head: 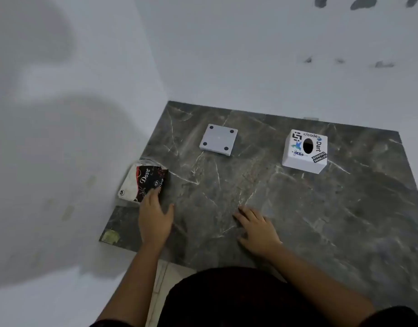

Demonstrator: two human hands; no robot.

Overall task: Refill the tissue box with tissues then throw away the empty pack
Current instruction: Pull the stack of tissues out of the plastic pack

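Observation:
A white cube tissue box [304, 152] with stickers and a dark oval slot on top stands at the back right of the dark marble table [297, 208]. Its flat white base plate [219, 139], with a dark dot in each corner, lies apart at the back middle. A black, red and white "Dove" tissue pack [142, 182] lies at the table's left edge by the wall. My left hand [155, 217] reaches to the pack, fingertips touching its near side, fingers apart. My right hand [256, 228] rests flat on the table, holding nothing.
White walls meet in a corner behind and to the left of the table. A yellowish patch [110, 236] marks the table's near left corner. Pale floor tiles [160, 279] show below the front edge, beside my dark-clothed lap.

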